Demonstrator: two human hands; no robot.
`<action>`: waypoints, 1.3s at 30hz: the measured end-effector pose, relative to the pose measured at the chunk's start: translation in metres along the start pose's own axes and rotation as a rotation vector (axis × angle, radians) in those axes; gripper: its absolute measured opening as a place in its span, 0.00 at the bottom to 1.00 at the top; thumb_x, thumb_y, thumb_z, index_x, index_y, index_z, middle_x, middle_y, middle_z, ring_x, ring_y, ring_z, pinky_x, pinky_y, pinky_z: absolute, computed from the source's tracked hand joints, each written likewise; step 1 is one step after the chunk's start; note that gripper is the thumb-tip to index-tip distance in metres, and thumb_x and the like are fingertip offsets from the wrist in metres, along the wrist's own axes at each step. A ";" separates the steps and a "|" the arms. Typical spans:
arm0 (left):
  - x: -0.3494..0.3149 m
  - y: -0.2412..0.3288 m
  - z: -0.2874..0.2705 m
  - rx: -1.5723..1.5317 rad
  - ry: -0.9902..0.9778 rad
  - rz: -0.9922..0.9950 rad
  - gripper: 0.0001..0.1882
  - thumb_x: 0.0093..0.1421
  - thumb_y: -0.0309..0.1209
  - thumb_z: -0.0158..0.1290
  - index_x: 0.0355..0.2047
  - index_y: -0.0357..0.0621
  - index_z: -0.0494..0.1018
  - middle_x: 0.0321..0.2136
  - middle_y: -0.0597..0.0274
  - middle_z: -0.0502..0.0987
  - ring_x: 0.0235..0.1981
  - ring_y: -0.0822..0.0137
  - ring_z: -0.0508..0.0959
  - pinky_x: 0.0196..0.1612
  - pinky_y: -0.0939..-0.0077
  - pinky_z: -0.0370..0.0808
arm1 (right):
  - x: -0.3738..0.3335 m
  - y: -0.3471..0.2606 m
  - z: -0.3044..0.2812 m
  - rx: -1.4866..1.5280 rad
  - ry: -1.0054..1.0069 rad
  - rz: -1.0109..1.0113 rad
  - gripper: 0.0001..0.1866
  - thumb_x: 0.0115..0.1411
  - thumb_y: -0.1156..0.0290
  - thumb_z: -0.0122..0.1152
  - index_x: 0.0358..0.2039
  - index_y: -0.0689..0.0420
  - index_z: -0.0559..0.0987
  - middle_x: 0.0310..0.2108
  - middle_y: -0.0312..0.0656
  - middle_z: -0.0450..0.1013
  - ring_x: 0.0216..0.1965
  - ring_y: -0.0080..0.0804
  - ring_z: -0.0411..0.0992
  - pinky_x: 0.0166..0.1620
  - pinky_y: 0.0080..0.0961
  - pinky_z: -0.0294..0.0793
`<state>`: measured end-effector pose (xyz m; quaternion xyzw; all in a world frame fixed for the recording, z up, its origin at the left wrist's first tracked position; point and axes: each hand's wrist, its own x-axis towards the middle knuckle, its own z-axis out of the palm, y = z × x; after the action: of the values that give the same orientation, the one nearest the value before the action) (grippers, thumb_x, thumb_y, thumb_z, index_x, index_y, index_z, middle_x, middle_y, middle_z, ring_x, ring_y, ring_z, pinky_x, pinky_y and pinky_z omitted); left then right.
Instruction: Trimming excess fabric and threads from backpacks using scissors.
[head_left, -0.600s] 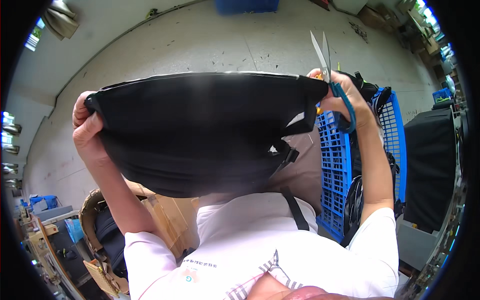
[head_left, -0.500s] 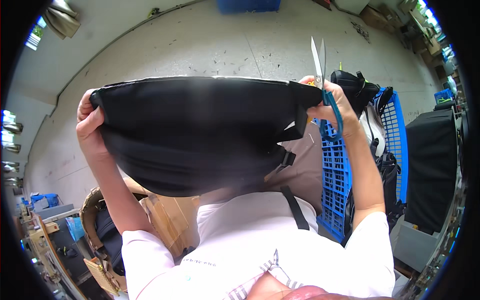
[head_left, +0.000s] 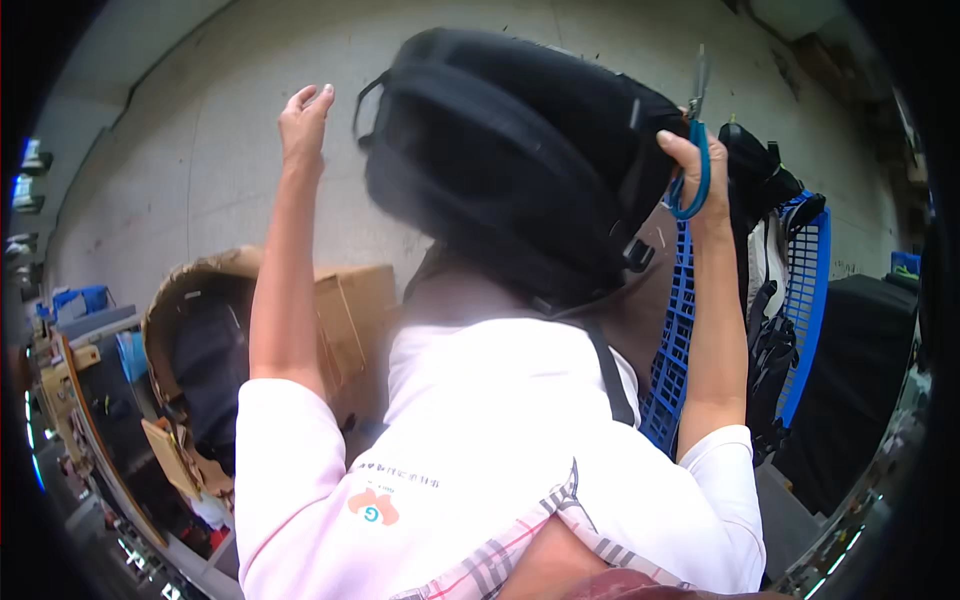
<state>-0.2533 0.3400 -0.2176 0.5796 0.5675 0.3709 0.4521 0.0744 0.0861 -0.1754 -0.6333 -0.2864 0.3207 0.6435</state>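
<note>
A black backpack (head_left: 490, 150) hangs in front of me, tilted and slightly blurred, with a strap loop at its left end and a buckle at its lower right. My right hand (head_left: 714, 190) grips the bag's right end. That same hand also keeps a pair of scissors (head_left: 703, 150) with teal handles, blades pointing up and away. My left hand (head_left: 305, 125) is raised to the left of the bag, apart from it, fingers loosely bent and holding nothing.
To my right stands a blue plastic crate (head_left: 812, 300) with black bags in and on it. A round cardboard container (head_left: 160, 330) with dark contents is at the left, beside a cardboard box (head_left: 350, 320). A black-covered block (head_left: 850, 370) lies farther right.
My left hand has let go of the bag's left end and moved away from it. The bag has turned and swung up and right, showing its other side. My right hand keeps its hold.
</note>
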 end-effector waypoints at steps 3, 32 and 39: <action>-0.030 -0.043 0.012 -0.159 -0.064 -0.306 0.28 0.51 0.41 0.55 0.46 0.34 0.64 0.33 0.59 0.71 0.30 0.70 0.70 0.30 0.77 0.66 | 0.013 0.013 -0.029 0.031 -0.085 0.049 0.06 0.48 0.76 0.58 0.29 0.59 0.73 0.21 0.26 0.66 0.23 0.13 0.65 0.31 0.10 0.64; -0.158 0.084 -0.121 -1.064 0.083 0.148 0.11 0.50 0.27 0.55 0.35 0.37 0.72 0.31 0.57 0.76 0.31 0.65 0.77 0.39 0.69 0.76 | 0.031 -0.035 0.043 0.138 -0.539 -0.296 0.22 0.58 0.67 0.47 0.51 0.64 0.63 0.38 0.43 0.69 0.37 0.27 0.68 0.43 0.20 0.65; -0.257 0.124 -0.363 -0.675 0.605 0.316 0.16 0.53 0.33 0.53 0.36 0.30 0.71 0.32 0.48 0.76 0.31 0.56 0.77 0.39 0.63 0.76 | 0.016 -0.026 0.056 -0.186 -0.535 -0.355 0.24 0.57 0.67 0.52 0.51 0.66 0.62 0.27 0.39 0.69 0.27 0.21 0.67 0.35 0.17 0.66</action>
<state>-0.5766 0.1285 0.0359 0.3456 0.4266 0.7506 0.3677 0.0429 0.1343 -0.1481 -0.5230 -0.5790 0.3308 0.5308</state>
